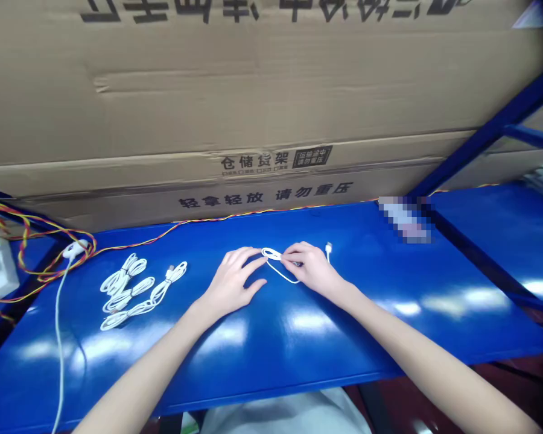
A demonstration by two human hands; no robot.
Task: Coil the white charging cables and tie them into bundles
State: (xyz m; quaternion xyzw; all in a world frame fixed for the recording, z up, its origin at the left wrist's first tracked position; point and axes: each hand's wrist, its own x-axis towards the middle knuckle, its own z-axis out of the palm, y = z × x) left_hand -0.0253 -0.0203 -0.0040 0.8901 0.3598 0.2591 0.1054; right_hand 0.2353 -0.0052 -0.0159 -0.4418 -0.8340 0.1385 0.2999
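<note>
A white USB cable, partly coiled into a small loop, is between my hands on the blue shelf surface. My right hand pinches the right end of the coil between thumb and fingers. From under that hand a loose length curves out, and the USB plug sticks up just beyond it. My left hand is open, thumb spread away, with its fingertips at the left end of the coil. To the left lie several bundled white cables, each wound into loops and tied around the middle.
Cardboard with printed characters stands behind the blue shelf. Red and yellow twisted wires tangle at the left beside a white cord. A blurred-out item sits at the back right, near a blue frame post.
</note>
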